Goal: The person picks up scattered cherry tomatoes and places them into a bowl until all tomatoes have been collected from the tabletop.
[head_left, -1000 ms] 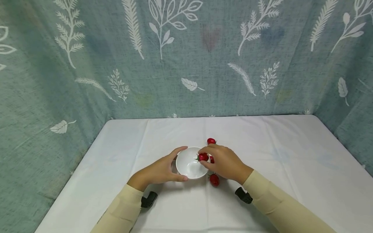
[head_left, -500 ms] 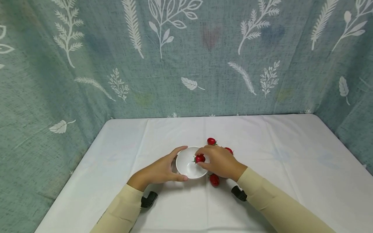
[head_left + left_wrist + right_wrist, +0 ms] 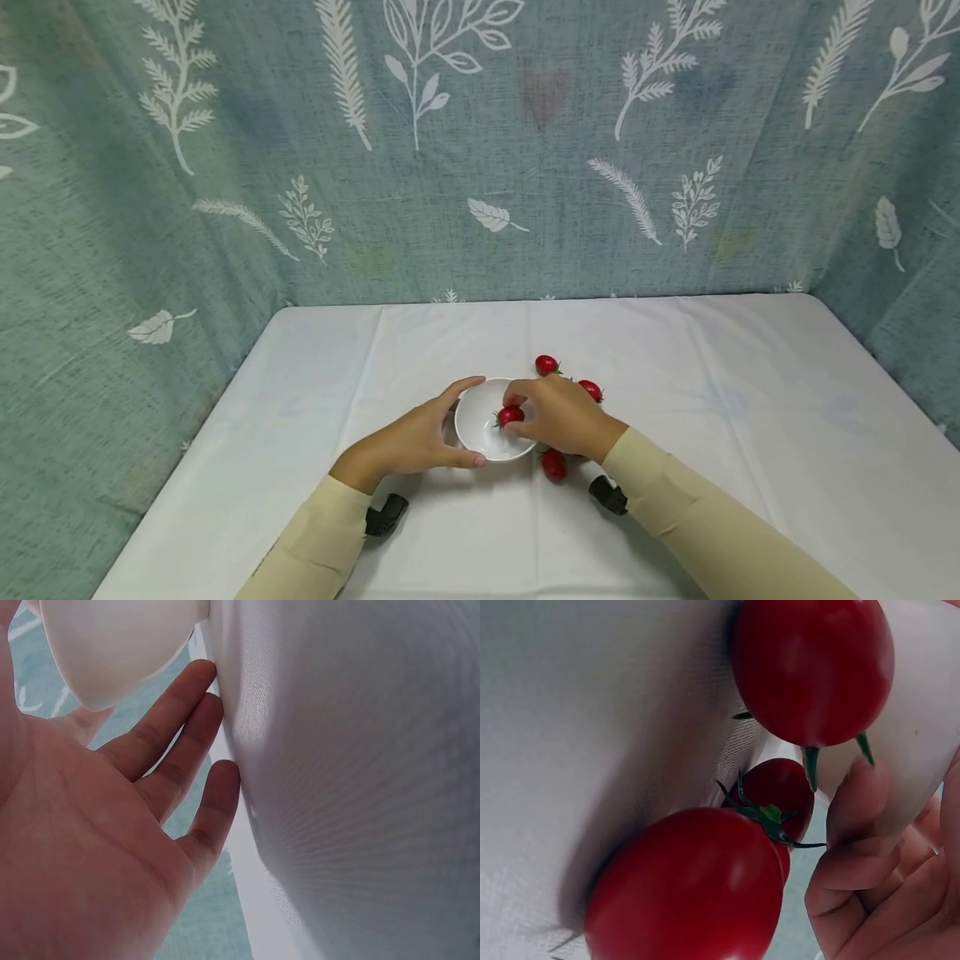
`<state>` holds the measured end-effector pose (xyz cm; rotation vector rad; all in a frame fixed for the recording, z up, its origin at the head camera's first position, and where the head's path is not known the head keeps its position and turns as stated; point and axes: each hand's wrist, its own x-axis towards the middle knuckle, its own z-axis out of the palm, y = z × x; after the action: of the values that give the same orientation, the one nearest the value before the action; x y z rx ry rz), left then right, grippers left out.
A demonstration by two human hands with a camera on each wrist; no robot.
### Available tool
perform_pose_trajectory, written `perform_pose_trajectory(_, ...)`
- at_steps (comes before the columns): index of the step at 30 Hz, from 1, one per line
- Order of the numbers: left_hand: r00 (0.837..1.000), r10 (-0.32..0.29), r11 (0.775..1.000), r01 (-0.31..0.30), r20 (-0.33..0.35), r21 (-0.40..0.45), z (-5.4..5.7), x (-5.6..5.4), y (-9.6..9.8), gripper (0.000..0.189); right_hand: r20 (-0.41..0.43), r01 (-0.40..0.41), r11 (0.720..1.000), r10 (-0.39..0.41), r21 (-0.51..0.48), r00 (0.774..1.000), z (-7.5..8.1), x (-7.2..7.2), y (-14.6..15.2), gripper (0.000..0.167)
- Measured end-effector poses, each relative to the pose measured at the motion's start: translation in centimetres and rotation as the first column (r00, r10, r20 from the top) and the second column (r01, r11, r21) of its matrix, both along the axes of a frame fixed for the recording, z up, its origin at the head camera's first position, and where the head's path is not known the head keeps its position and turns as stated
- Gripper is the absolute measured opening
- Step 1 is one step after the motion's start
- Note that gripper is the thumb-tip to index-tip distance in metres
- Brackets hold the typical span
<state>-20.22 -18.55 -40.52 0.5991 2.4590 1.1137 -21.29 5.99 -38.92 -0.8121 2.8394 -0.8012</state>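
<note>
A white bowl [image 3: 477, 429] stands on the white cloth, with my left hand [image 3: 416, 435] cupped round its left side, thumb at the near rim and forefinger at the far rim. In the left wrist view, the other fingers [image 3: 180, 761] extend below the bowl [image 3: 124, 645], their tips at the cloth. My right hand [image 3: 567, 418] pinches a small red tomato [image 3: 512, 416] with a green stalk over the bowl's inside. The right wrist view shows curled fingers [image 3: 855, 862] beside the bowl's outer wall; the pinched tomato is hidden there.
Loose tomatoes lie right of the bowl: one at the back [image 3: 546, 364], one behind the right hand [image 3: 591, 390], one in front [image 3: 554, 465]. A white cloth [image 3: 300, 517] covers the table. A green leaf-patterned curtain [image 3: 480, 267] hangs behind and at both sides.
My right hand has moved left and slightly down with the pinched tomato, further over the bowl. A tomato behind that hand has come into sight. The left hand keeps its place.
</note>
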Motion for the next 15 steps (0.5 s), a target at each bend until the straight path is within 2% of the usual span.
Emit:
perform_pose_trajectory(8, 1.000, 0.010, 1.000, -0.010, -0.001, -0.014, 0.11, 0.03, 0.19, 0.108, 0.054, 0.009, 1.000, -0.009, 0.010, 0.998, 0.05, -0.24, -0.13, 0.021)
perform_pose_trajectory(15, 1.000, 0.012, 1.000, -0.012, 0.001, -0.013, 0.06, -0.01, 0.12, 0.110, 0.065, -0.019, 1.000, 0.020, -0.008, 0.998, 0.09, -0.39, -0.25, 0.018)
